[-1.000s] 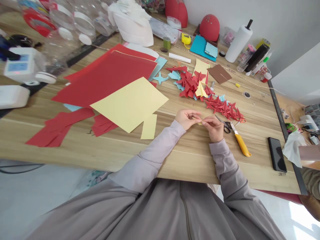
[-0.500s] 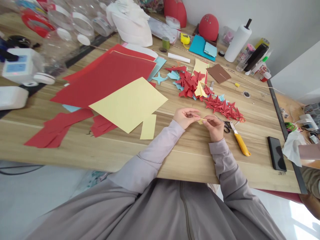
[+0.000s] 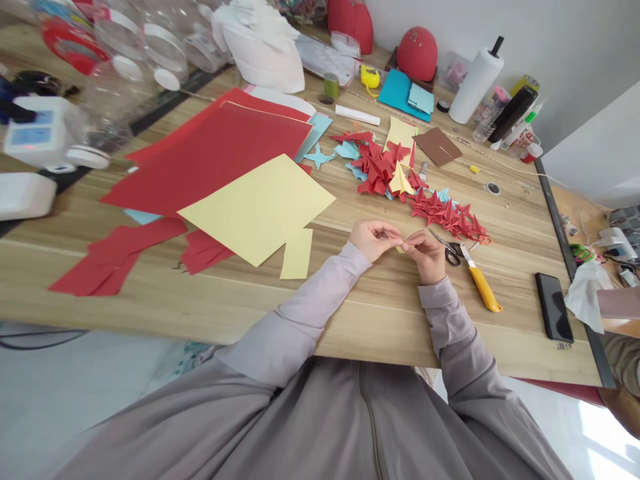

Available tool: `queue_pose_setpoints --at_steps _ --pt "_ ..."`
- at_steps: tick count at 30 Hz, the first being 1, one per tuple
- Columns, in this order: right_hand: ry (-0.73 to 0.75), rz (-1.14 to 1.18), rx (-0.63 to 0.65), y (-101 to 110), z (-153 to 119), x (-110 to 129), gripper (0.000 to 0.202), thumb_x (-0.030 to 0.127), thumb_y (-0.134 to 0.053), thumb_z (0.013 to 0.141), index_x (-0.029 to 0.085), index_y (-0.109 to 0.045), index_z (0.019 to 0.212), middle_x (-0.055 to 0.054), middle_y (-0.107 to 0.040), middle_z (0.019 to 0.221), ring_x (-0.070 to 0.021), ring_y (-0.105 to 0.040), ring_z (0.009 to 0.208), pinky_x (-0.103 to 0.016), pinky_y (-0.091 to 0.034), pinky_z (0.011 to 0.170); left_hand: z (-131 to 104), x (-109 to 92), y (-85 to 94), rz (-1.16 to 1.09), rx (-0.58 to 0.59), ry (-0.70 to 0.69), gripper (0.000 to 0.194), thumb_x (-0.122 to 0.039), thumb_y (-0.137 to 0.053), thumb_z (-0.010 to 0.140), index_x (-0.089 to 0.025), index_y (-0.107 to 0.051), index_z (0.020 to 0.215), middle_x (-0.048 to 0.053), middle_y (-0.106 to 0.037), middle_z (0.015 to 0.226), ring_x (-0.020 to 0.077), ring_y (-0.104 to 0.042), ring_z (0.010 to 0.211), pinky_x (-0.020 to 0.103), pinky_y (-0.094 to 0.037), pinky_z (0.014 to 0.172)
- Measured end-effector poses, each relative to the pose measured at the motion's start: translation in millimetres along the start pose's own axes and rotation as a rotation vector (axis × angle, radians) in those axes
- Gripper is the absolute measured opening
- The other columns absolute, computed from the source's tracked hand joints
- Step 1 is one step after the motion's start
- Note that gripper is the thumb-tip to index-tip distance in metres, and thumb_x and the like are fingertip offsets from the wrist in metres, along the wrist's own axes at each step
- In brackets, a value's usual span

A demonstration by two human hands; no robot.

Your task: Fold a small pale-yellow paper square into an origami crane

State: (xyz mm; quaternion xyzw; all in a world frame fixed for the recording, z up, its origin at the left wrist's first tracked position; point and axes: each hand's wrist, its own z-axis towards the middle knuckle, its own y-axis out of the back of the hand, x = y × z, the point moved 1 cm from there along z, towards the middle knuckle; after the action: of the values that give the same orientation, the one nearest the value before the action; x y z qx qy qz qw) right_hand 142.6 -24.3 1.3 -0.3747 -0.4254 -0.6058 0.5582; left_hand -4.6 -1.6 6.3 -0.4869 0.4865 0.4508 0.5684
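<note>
Folded pieces heaped, one small yellow piece in the fingers, sheet stock plentiful

Head view: The left hand [image 3: 371,240] and right hand [image 3: 425,257] met over the wooden table [image 3: 365,320], thumbs and fingers of both pinched on a small yellow paper piece [image 3: 400,249]. Fingers covered most of it; its fold could not be read.

Finished-looking stock lay beyond the hands: a heap of red folded pieces [image 3: 376,168] with a yellow folded piece [image 3: 401,181] on it, and a row of red stars [image 3: 443,212] running off to the right. A pale-blue star [image 3: 319,157] lay left of the heap. Count not possible; pieces overlapped. Judgement: red shapes well advanced, yellow barely begun, the piece in hand part-made.

Uncut or unfolded stock lay left of the hands: a large yellow sheet [image 3: 260,207] overlapping red sheets [image 3: 210,153], a yellow strip [image 3: 297,257] touching the large sheet's lower edge, and red strips [image 3: 113,263] nearer the table edge. Judgement: much paper remained to be worked.

Tools: scissors [image 3: 449,248] lay just beside the right hand, with a yellow-handled cutter [image 3: 484,288] next to them; neither was held
</note>
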Motion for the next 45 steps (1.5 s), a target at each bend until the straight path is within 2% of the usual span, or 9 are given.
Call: queue_pose_setpoints --at_steps 8,12,17,22,28,31,36,45 --pt "-0.031 -0.004 -0.106 0 1 0 0.012 0.026 -0.075 0.061 0.021 -0.065 0.060 0.002 -0.058 0.062 -0.0118 -0.053 0.059 -0.028 -0.043 0.057 2 -3 0.4 -0.107 -0.001 0.080 0.036 -0.028 -0.079 0.046 -0.011 -0.067 0.075 0.007 -0.070 0.069 0.0180 -0.065 0.066 0.033 -0.053 0.071" --pt "-0.041 -0.007 -0.145 1 2 2 0.012 0.027 -0.075 0.060 0.021 -0.065 0.060 0.001 -0.059 0.063 -0.0126 -0.054 0.061 -0.029 -0.044 0.058 1 -7 1.1 -0.098 -0.032 0.078 0.035 -0.029 -0.079 0.047 -0.011 -0.067 0.075 0.008 -0.070 0.070 0.0196 -0.066 0.070 0.035 -0.053 0.074" --pt "-0.096 0.010 -0.098 0 2 0 0.018 0.033 -0.075 0.059 0.021 -0.064 0.066 0.000 -0.060 0.070 -0.0139 -0.055 0.067 -0.029 -0.045 0.060 0 -7 0.6 -0.084 -0.010 0.060 0.034 -0.029 -0.079 0.047 -0.012 -0.067 0.074 0.008 -0.070 0.069 0.0194 -0.066 0.069 0.035 -0.052 0.073" --pt "-0.082 -0.009 -0.026 -2 2 2 0.016 0.034 -0.071 0.066 0.020 -0.063 0.065 0.000 -0.059 0.068 -0.0134 -0.055 0.067 -0.029 -0.045 0.063 0 -1 -0.3 -0.113 0.053 0.059 0.036 -0.029 -0.079 0.048 -0.011 -0.067 0.076 0.007 -0.069 0.069 0.0186 -0.065 0.069 0.034 -0.052 0.073" --pt "-0.102 0.018 0.036 0 2 1 0.017 0.034 -0.070 0.067 0.019 -0.063 0.064 0.000 -0.059 0.066 -0.0124 -0.053 0.065 -0.028 -0.043 0.063 3 4 1.3 -0.112 0.107 0.075 0.034 -0.030 -0.079 0.048 -0.012 -0.068 0.075 0.007 -0.069 0.069 0.0167 -0.064 0.067 0.032 -0.051 0.071" --pt "-0.130 0.023 -0.009 1 2 -2 0.017 0.033 -0.072 0.065 0.019 -0.063 0.064 0.001 -0.058 0.065 -0.0120 -0.053 0.063 -0.027 -0.043 0.061 4 5 1.4 -0.105 0.104 0.080 0.033 -0.031 -0.078 0.048 -0.012 -0.068 0.073 0.006 -0.069 0.069 0.0158 -0.063 0.065 0.031 -0.051 0.069" --pt "-0.190 0.067 -0.179 1 3 -4 0.022 0.033 -0.076 0.057 0.018 -0.060 0.058 0.002 -0.056 0.060 -0.0106 -0.049 0.057 -0.026 -0.041 0.055 6 5 2.0 -0.141 0.077 0.105 0.034 -0.031 -0.079 0.048 -0.012 -0.068 0.075 0.006 -0.069 0.069 0.0165 -0.064 0.067 0.032 -0.052 0.072" --pt "-0.159 0.030 -0.157 4 3 -4 0.027 0.037 -0.071 0.064 0.018 -0.055 0.053 0.003 -0.051 0.058 -0.0098 -0.046 0.056 -0.025 -0.040 0.055 6 3 1.9 -0.216 0.057 0.160 0.041 -0.031 -0.080 0.044 -0.012 -0.068 0.078 0.004 -0.068 0.064 0.0161 -0.064 0.062 0.033 -0.053 0.070"
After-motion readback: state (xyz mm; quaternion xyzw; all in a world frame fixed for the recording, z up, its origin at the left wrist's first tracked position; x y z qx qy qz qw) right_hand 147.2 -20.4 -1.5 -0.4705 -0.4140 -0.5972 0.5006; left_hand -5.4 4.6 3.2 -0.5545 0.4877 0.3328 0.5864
